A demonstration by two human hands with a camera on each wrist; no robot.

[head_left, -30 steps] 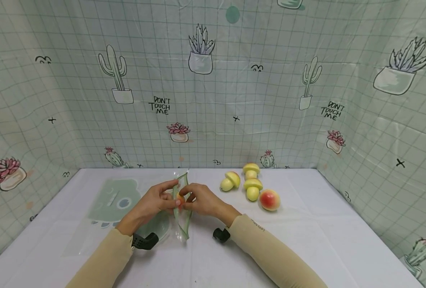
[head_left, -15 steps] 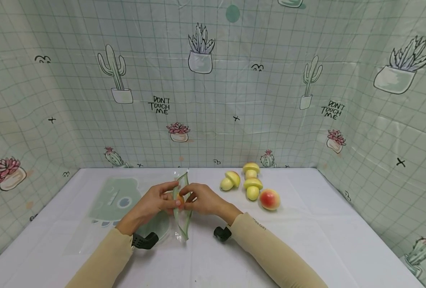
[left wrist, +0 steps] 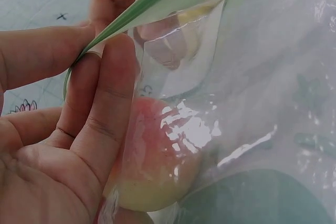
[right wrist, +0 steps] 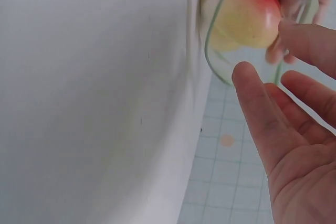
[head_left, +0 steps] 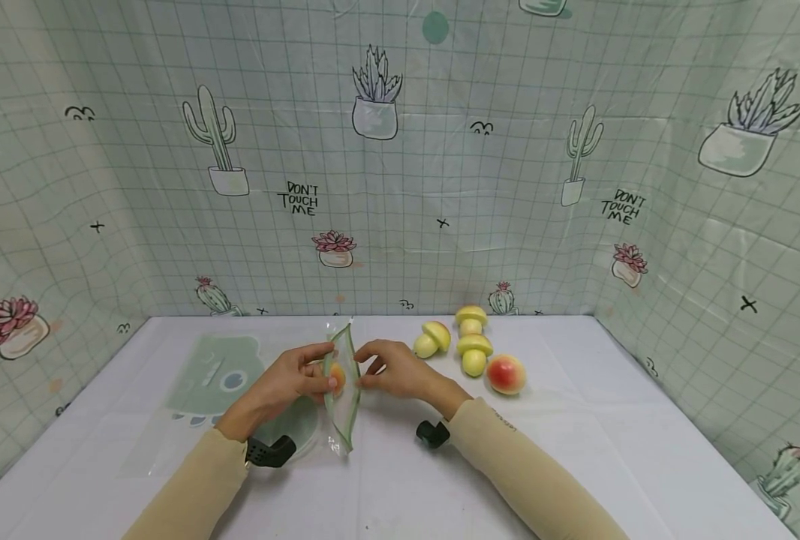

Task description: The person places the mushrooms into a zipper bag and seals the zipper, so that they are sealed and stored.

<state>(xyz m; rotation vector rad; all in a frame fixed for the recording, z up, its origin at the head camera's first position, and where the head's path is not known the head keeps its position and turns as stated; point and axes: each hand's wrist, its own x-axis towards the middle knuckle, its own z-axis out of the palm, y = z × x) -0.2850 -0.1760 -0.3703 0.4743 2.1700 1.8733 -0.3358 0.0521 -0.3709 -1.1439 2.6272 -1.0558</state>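
Note:
A clear bag with a green rim (head_left: 355,420) stands with its mouth gaping. My left hand (head_left: 288,382) pinches its left rim between thumb and fingers, as the left wrist view also shows. Inside the bag is a peach-like red-and-yellow fruit (left wrist: 155,156), visible through the plastic. At the bag's right rim is my right hand (head_left: 400,373). The right wrist view shows its fingers (right wrist: 260,108) parted and relaxed with nothing between them; whether a fingertip touches the rim, I cannot tell.
Flat on the table's left lies clear plastic with a green creature print (head_left: 204,382). Right of the hands are several yellow mushroom-shaped pieces (head_left: 432,339) and another red-and-yellow fruit (head_left: 506,374). A patterned curtain (head_left: 407,187) rises behind the white table.
My right hand has drawn back to the right, out of the bag mouth, and has let go of the fruit, which stays in the bag. The left hand has barely moved.

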